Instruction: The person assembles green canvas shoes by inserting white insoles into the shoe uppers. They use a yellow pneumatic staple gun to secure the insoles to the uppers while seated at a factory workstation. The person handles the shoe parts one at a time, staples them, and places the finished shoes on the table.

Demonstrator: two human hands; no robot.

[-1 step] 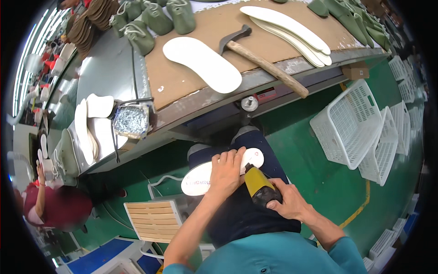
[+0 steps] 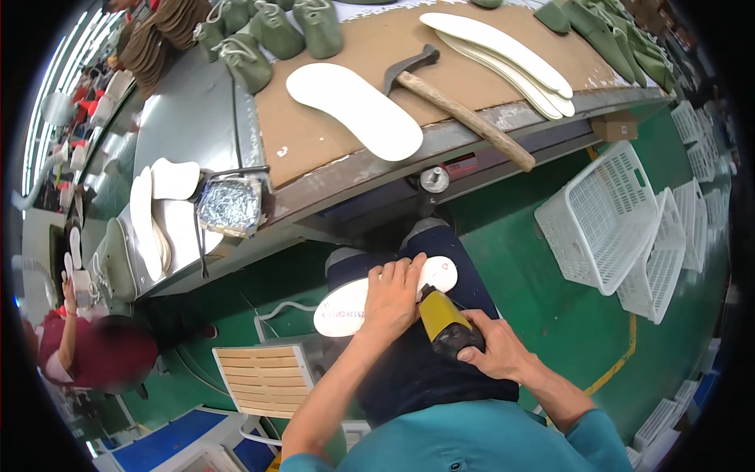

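Across my lap lies a white insole (image 2: 342,310) with small printed marks on its face; what is beneath it is hidden. My left hand (image 2: 391,297) grips it around the middle, fingers laid over the top. My right hand (image 2: 497,346) is closed around a yellow-and-black handheld tool (image 2: 443,316), whose dark nose touches or nearly touches the insole's edge beside my left fingers. On the bench, a single white insole (image 2: 354,110) lies left of a hammer (image 2: 464,110) with a wooden handle, which juts past the front edge. More white insoles (image 2: 503,67) are stacked farther right.
The bench (image 2: 314,185) curves ahead of my knees, with green shoe uppers (image 2: 303,27) at the back. A clear box of small metal pieces (image 2: 230,206) sits at the left corner. White crates (image 2: 602,216) stand right, a slatted seat (image 2: 263,381) left, and another person (image 2: 98,350) farther left.
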